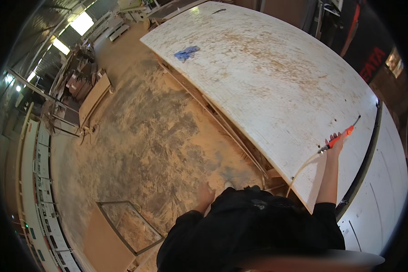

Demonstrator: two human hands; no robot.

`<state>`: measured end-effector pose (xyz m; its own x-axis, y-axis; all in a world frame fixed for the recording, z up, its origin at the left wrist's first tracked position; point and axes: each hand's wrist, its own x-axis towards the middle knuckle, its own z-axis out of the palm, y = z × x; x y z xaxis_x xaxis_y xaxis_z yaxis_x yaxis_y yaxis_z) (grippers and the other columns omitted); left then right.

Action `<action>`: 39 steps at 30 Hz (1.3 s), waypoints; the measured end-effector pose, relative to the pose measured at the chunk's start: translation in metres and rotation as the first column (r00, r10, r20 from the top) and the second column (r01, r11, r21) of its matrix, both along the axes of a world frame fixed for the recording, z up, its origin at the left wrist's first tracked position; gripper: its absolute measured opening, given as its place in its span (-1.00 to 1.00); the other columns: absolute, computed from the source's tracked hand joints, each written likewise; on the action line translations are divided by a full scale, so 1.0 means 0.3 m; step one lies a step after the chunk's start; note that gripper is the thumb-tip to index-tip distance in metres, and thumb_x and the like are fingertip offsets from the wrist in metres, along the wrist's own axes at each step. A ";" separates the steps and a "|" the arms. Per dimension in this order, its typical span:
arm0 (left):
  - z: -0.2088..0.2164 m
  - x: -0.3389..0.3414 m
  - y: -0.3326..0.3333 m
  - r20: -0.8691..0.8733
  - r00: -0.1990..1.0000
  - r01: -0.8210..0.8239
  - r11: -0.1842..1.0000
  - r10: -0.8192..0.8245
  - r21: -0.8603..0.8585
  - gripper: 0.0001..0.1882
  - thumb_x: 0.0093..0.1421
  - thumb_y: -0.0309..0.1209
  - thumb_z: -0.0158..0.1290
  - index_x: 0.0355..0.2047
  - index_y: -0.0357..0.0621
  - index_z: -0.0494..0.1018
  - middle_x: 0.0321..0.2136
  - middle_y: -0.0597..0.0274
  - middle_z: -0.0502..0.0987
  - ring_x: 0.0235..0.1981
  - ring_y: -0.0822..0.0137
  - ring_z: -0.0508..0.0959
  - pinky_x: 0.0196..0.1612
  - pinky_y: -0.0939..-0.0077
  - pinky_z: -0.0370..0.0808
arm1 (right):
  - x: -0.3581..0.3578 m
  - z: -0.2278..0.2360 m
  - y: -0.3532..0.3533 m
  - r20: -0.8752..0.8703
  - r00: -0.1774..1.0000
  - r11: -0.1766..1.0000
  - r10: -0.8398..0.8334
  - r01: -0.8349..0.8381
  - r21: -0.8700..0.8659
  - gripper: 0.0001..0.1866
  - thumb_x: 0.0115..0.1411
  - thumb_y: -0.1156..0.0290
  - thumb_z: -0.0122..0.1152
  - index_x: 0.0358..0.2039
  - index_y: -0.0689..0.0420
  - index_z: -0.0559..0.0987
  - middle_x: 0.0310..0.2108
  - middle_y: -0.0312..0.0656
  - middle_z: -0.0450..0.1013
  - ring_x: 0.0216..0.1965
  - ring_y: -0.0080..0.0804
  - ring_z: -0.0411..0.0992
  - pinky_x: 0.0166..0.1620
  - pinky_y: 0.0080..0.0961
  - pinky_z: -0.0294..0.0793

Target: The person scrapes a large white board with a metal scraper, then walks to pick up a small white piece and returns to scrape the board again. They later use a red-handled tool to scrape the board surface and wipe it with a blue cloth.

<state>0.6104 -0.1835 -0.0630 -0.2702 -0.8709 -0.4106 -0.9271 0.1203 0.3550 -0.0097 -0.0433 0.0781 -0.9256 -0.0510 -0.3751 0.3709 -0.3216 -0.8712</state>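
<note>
Out over the white worktable (pixel 258 97), my right hand (pixel 334 144) is wrapped round an orange air blow gun (pixel 347 132). Its thin dark nozzle points away toward the far right. From the gun's metal end a pale hose (pixel 304 164) curves down over the table's near edge. Low beside my body hangs my left hand (pixel 206 194), away from the table and above the floor. Its fingers are too indistinct to show whether they are open or closed. Brown sawdust is scattered across the tabletop.
A crumpled blue cloth (pixel 186 53) lies near the table's left edge. Beyond a dark gap is another white surface (pixel 385 181) at the right. A box-like wooden stand with a dark-framed opening (pixel 130 226) sits lower left. Sawdust covers the floor (pixel 140 136); a long machine (pixel 43 181) lines the left.
</note>
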 end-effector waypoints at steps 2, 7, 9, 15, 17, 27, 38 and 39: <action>0.007 0.147 -0.070 0.091 0.988 -0.140 0.970 0.124 0.198 -0.28 0.16 -0.09 0.08 0.27 -0.07 0.17 0.28 -0.16 0.12 0.29 -0.10 0.14 0.28 0.03 0.15 | 0.025 0.006 -0.142 -0.079 0.994 0.994 0.080 -0.074 0.079 -0.32 0.13 -0.30 0.09 0.02 -0.01 0.38 -0.20 -0.32 0.38 -0.21 -0.42 0.36 -0.16 -0.13 0.41; 0.008 0.457 -0.252 0.151 0.962 -0.247 0.958 0.226 0.142 -0.32 0.15 -0.06 0.08 0.23 -0.08 0.25 0.22 -0.13 0.24 0.27 -0.07 0.20 0.27 0.09 0.19 | 0.211 0.050 -0.571 -0.198 0.940 0.922 0.278 -0.203 0.329 -0.40 0.11 -0.14 0.25 -0.06 0.08 0.44 -0.32 -0.31 0.40 -0.32 -0.52 0.34 -0.26 -0.43 0.43; -0.025 0.490 -0.359 0.132 0.962 -0.253 0.960 0.237 0.119 -0.33 0.15 -0.06 0.08 0.21 -0.08 0.27 0.20 -0.14 0.28 0.26 -0.06 0.21 0.26 0.11 0.20 | 0.268 0.066 -0.736 -0.245 0.915 0.887 0.320 -0.198 0.417 -0.40 0.07 -0.03 0.37 -0.09 0.19 0.48 -0.41 -0.31 0.41 -0.38 -0.54 0.35 -0.28 -0.55 0.40; -0.013 0.294 -0.918 -0.128 0.955 -0.267 0.963 0.268 0.030 -0.40 0.21 -0.11 0.07 0.18 -0.11 0.28 0.20 -0.10 0.27 0.26 -0.06 0.21 0.27 0.11 0.19 | 0.304 -0.088 -1.205 -0.461 0.797 0.776 0.390 -0.014 0.631 -0.46 -0.03 0.13 0.44 -0.14 0.24 0.55 -0.35 -0.20 0.52 -0.34 -0.48 0.44 -0.20 -0.53 0.43; 0.023 0.205 -1.154 -0.246 0.944 -0.236 0.971 0.218 -0.046 -0.42 0.23 -0.11 0.06 0.18 -0.12 0.28 0.21 -0.07 0.26 0.26 -0.05 0.21 0.27 0.11 0.18 | 0.294 -0.145 -1.357 -0.480 0.779 0.768 0.404 -0.004 0.640 -0.47 -0.06 0.15 0.45 -0.14 0.23 0.55 -0.34 -0.20 0.52 -0.34 -0.47 0.45 -0.19 -0.51 0.44; 0.365 -0.215 -2.316 -0.445 0.891 -0.075 0.942 -0.083 -0.327 -0.51 0.22 -0.25 0.09 0.11 -0.17 0.34 0.13 -0.04 0.34 0.20 -0.01 0.29 0.21 0.18 0.24 | 0.098 -0.105 -2.139 -0.603 0.645 0.600 0.470 0.268 0.754 -0.44 -0.08 0.20 0.43 -0.07 0.17 0.54 -0.27 0.02 0.52 -0.25 -0.08 0.49 -0.16 -0.28 0.46; 0.309 -1.031 -3.516 -0.594 0.714 0.138 0.906 -0.371 -0.400 -0.48 0.11 -0.28 0.16 0.07 -0.14 0.38 0.01 0.00 0.45 0.06 0.10 0.45 0.12 0.30 0.35 | 0.428 -0.198 -2.606 -0.492 0.587 0.551 0.642 0.093 0.830 -0.64 0.00 0.38 0.25 -0.15 0.18 0.54 -0.15 0.03 0.48 -0.11 -0.01 0.39 0.00 -0.20 0.33; 0.307 -1.142 -3.625 -0.610 0.703 0.154 0.916 -0.365 -0.370 -0.48 0.10 -0.27 0.17 0.07 -0.13 0.38 0.01 0.00 0.45 0.06 0.10 0.45 0.12 0.31 0.35 | 0.468 -0.196 -2.651 -0.481 0.608 0.542 0.631 0.098 0.835 -0.64 -0.01 0.39 0.25 -0.15 0.18 0.54 -0.16 0.03 0.48 -0.11 -0.01 0.39 0.01 -0.19 0.32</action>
<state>0.2678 -1.2710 0.0291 -0.6090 -0.7677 0.1996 -0.3873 0.5074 0.7698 0.1308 -0.8386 0.0192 -0.8635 -0.4037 0.3023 -0.4921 0.5434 -0.6801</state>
